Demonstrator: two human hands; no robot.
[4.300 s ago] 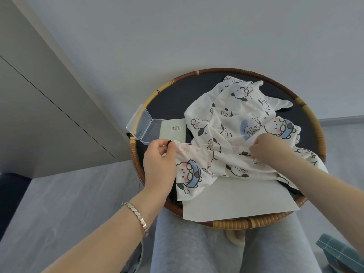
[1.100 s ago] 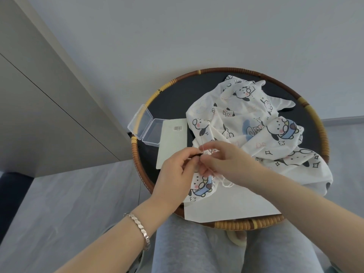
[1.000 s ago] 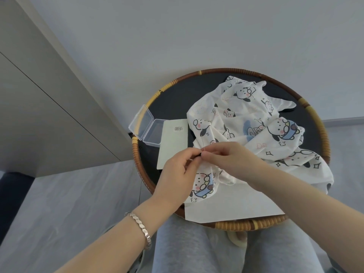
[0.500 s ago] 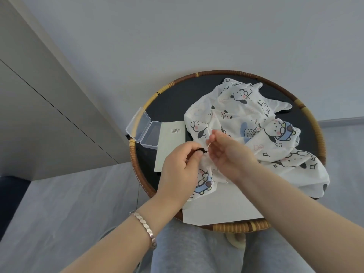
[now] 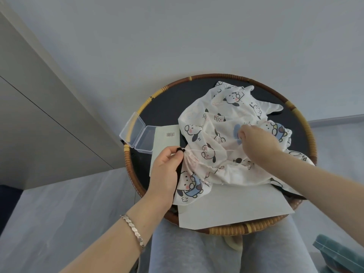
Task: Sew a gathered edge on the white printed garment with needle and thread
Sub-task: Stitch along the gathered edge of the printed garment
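A person sits with a round wicker tray [image 5: 301,119] on their lap, its inner surface dark. The white printed garment [image 5: 214,123], covered in cartoon puppy faces, lies crumpled across the right half of the tray, with its near part draped over a plain white sheet of paper [image 5: 232,205] at the tray's front edge. The left hand [image 5: 167,172], with a silver bracelet [image 5: 134,229] on its wrist, pinches a bunched, gathered bit of the garment's edge between thumb and forefinger, the other fingers curled in beneath. The right hand [image 5: 256,144] hovers over the middle of the cloth, well apart from the left, its fingertips drawn tightly together in a pinch. A fine pale thread [image 5: 208,150] stretches taut between the two hands; the needle is too small to make out. At the tray's left rim sits a small clear plastic box [image 5: 137,133] with its lid open, touching a white card [image 5: 167,140] that carries a barcode. Grey trousers [image 5: 197,253] show below the tray.
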